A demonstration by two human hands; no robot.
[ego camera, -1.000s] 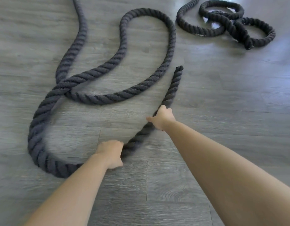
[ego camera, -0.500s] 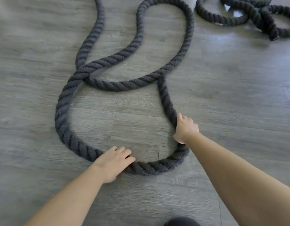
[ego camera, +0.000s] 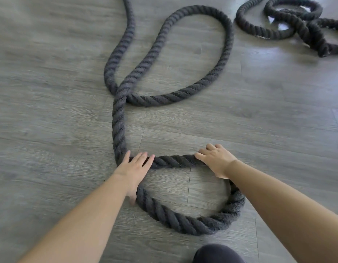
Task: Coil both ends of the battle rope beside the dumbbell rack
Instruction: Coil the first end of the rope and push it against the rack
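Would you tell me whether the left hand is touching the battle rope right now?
Touching. The head view shows the left hand lying flat on the battle rope, straight fingers across its top strand.

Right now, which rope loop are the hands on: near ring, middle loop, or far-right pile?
The near ring, closest to the camera. The left hand lies flat and the right hand presses on its top strand. The middle loop and far-right pile lie untouched.
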